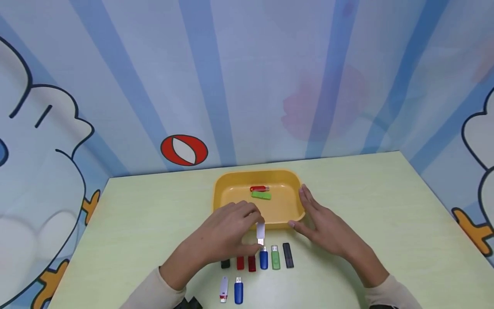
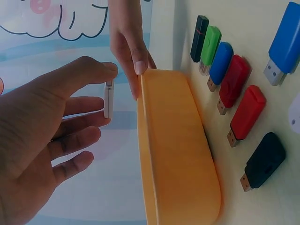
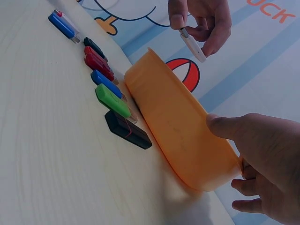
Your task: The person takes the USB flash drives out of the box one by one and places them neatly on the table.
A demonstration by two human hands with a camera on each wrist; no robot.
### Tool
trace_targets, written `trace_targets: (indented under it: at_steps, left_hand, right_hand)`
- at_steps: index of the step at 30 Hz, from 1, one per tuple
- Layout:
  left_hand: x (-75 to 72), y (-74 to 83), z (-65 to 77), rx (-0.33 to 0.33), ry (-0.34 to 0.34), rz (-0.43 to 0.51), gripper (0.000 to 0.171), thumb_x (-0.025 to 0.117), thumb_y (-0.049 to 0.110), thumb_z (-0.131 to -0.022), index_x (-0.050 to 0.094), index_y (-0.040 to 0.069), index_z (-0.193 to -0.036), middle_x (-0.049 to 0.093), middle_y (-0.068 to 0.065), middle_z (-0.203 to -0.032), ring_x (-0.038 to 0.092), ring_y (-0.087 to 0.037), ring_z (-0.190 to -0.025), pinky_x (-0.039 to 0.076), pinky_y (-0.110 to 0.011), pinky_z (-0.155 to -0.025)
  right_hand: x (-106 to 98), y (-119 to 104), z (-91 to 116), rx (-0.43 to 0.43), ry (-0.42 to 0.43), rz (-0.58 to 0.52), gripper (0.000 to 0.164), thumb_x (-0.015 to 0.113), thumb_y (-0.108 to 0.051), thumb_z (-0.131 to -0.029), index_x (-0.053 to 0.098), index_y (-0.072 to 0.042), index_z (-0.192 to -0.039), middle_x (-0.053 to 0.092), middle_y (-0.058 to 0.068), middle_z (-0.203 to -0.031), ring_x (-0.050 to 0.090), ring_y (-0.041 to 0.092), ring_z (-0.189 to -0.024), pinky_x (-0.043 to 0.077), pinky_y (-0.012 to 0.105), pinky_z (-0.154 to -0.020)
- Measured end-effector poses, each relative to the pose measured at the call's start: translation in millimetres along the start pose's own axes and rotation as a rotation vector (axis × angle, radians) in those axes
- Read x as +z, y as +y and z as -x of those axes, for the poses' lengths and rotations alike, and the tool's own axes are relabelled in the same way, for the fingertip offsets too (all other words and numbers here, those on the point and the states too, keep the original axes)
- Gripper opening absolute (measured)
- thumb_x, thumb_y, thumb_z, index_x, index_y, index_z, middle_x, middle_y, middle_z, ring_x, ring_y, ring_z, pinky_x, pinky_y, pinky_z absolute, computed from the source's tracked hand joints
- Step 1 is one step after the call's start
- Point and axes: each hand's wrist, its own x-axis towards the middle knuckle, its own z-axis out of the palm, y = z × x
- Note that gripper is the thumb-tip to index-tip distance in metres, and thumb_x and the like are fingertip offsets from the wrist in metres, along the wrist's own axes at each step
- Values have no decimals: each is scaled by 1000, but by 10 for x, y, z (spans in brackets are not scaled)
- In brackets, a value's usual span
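Note:
My left hand (image 1: 231, 229) pinches a white USB flash drive (image 1: 260, 231) between thumb and fingers, just in front of the yellow tray (image 1: 220, 189). The left wrist view shows the drive (image 2: 108, 99) edge-on, other fingers spread. At the tray's near right corner, my right hand (image 1: 328, 229) touches the rim with thumb and fairly straight fingers. Inside the tray lie a red flash drive (image 1: 259, 189) and a green flash drive (image 1: 261, 195). Before it stand a row with a blue drive (image 1: 264, 260), a light green drive (image 1: 275, 258) and a black drive (image 1: 288, 255).
Partly hidden by my left hand, two red drives (image 2: 248, 111) and a dark drive (image 2: 266, 160) continue the row. Nearer me lie a white-and-red drive (image 1: 224, 289) and another blue drive (image 1: 239, 292). A patterned blue backdrop (image 1: 262, 86) rises behind the table (image 1: 386, 206).

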Motion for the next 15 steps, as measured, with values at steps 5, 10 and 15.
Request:
trace_targets:
  at_steps: [5,10,15]
  left_hand:
    - [16,34,48,-8,-34,6,53,86,50,-87,71,19,-128,69,3,-129,63,-15,-119,56,-35,-103]
    - [48,46,77,-18,-55,4,54,85,52,-88,71,20,-130,68,3,-129,61,-14,-118,56,-34,-103]
    - [100,55,123,-21,-67,33,53,85,51,-89,71,21,-131,69,4,-129,61,-13,-116,56,-32,-103]
  right_hand:
    - [14,-9,2,-9,0,1,101,64,-59,-101,7,-13,-171,8,9,-179,38,42,-155,45,60,-115]
    - [17,0,1,-11,7,19,102,64,-59,-101,8,-13,-171,9,10,-179,39,42,-155,46,59,-115]
    - [10,0,-2,-10,8,18,101,64,-59,-101,8,-13,-171,9,10,-179,38,42,-155,46,60,-115]
